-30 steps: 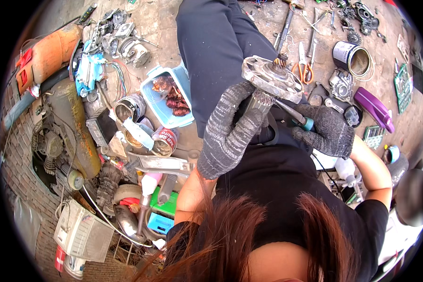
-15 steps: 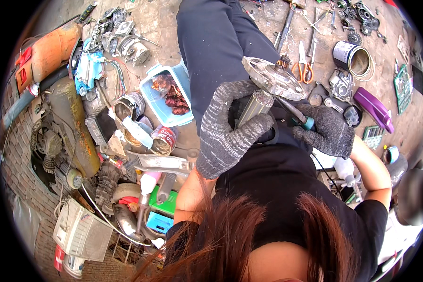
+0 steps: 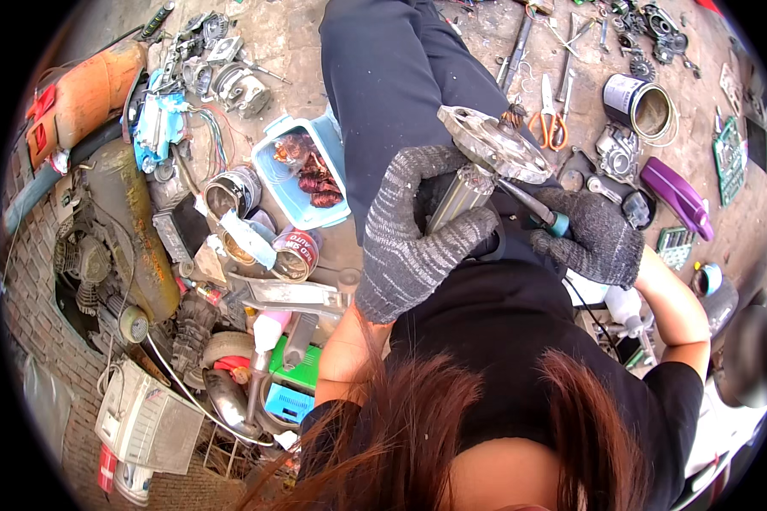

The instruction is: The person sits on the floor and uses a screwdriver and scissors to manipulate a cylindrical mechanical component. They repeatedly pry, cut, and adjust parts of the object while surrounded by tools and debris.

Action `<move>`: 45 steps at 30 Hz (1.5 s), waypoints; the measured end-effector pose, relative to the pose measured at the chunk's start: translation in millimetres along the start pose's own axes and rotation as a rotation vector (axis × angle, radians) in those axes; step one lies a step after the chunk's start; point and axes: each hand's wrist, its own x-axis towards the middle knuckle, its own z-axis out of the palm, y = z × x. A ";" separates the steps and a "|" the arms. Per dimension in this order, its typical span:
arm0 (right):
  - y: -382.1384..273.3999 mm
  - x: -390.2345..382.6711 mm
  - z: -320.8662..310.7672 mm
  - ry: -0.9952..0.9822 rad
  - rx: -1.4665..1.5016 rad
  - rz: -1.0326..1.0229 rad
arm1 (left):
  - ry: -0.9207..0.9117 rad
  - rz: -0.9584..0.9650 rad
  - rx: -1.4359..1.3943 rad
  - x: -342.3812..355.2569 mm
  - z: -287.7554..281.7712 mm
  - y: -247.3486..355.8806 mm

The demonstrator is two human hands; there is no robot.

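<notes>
My left hand [image 3: 413,234], in a grey knitted glove, wraps its fingers and thumb round a ridged metal motor rotor [image 3: 462,198]. On the rotor's upper end sits a flat, flanged metal end plate [image 3: 496,146], tilted above my lap. My right hand [image 3: 595,237], gloved alike, is closed on a tool with a metal shaft and a teal collar [image 3: 559,225]. The shaft points up and left, its tip close under the end plate. Whether the tip touches cannot be made out. Most of the tool's handle is hidden in the glove.
A pale blue basket [image 3: 262,162] with copper windings stands left of my legs. Orange-handled scissors [image 3: 549,119], an open can [image 3: 629,106] and a purple piece [image 3: 678,196] lie to the right. Several cans, metal parts and a rusty cylinder [image 3: 136,230] crowd the left side.
The rotor and end plate have shifted very slightly in my left hand's grip. Both hands otherwise keep their places and holds.
</notes>
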 end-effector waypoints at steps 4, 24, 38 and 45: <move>-0.3 0.1 0.0 0.008 -0.022 -0.037 | 0.010 0.037 0.018 -0.1 2.9 -3.5; 4.5 -0.7 2.1 0.027 -0.048 -0.006 | 0.099 0.186 0.310 1.0 6.2 -3.4; -2.1 -1.2 1.0 0.030 -0.162 0.027 | 0.177 0.404 0.675 2.5 -1.9 -7.1; -3.4 0.6 4.9 0.048 -0.134 0.013 | 0.209 0.611 0.865 6.5 -4.5 1.9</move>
